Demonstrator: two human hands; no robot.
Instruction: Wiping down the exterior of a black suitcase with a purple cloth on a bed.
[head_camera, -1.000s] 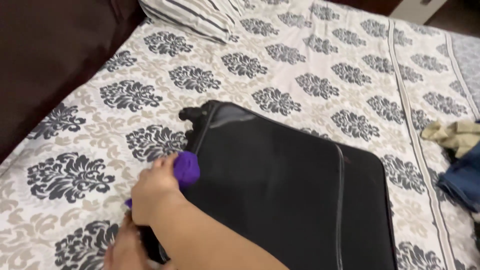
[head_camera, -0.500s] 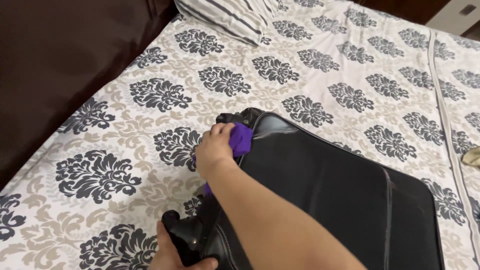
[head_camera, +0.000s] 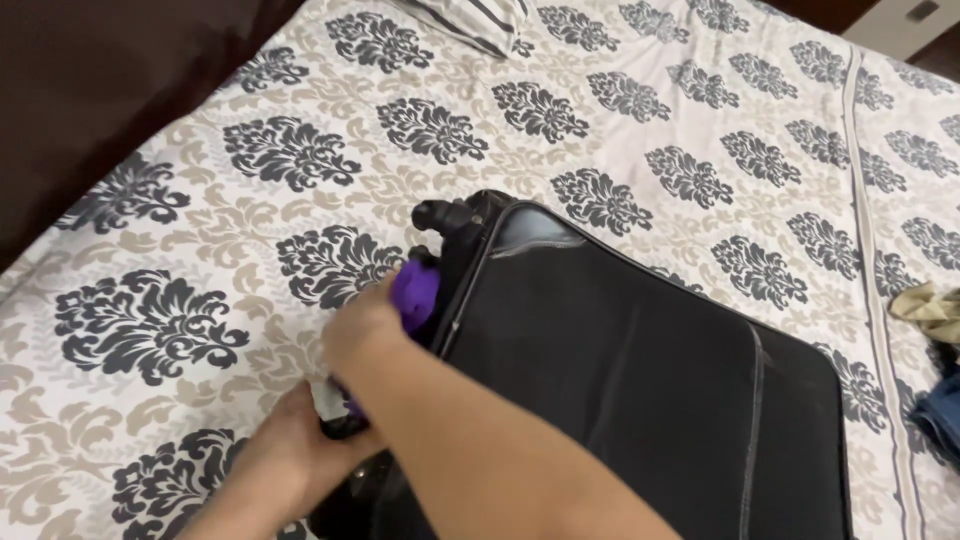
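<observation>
Both hands work at the near side of a black suitcase (head_camera: 640, 400) lying flat on the patterned bed (head_camera: 250, 200). Right hand (head_camera: 365, 335), its fingers clamped on a purple cloth (head_camera: 415, 295), has slid back from the wheeled corner. Left hand (head_camera: 290, 460) now grips the case's lower edge; its fingers seem curled, though blurred.
</observation>
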